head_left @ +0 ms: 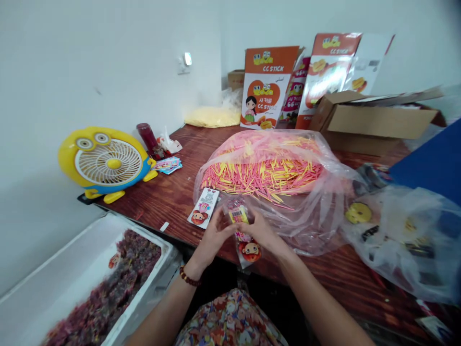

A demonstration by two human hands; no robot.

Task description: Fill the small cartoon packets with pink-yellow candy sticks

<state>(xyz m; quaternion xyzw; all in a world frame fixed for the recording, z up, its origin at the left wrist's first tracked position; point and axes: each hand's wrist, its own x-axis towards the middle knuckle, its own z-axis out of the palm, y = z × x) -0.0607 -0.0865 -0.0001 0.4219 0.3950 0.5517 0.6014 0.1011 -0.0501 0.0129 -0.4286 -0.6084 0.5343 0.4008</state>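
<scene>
The packet [249,251], clear with a printed picture of a red-haired cartoon head, is held in the head view at the near edge of the dark wooden table [173,202], in front of the person's lap. The left hand [220,233] grasps its left side and the right hand [260,231] its right side, the two thumbs meeting across its middle, so part of the print there is covered; the fingers beneath it are hidden, and whether anything lies inside is hard to make out. Its long axis runs away from the person, the far end leaning slightly to the left; the yellow barcode label [238,215] sits toward that far end and the cartoon head toward the near one. Just beside the left hand lies a printed card [204,207], its cartoon head also toward the person. Beyond the hands, a big plastic bag [230,150] veils part of a heap of pink and yellow sticks [266,173]. On the left, a white tub [168,246] runs out of the picture, and the dark reddish things [122,274] in it are too blurred to tell apart. On the right, another clear bag [396,274] half hides its contents, and a blue panel [432,163] is cut off by the edge.
</scene>
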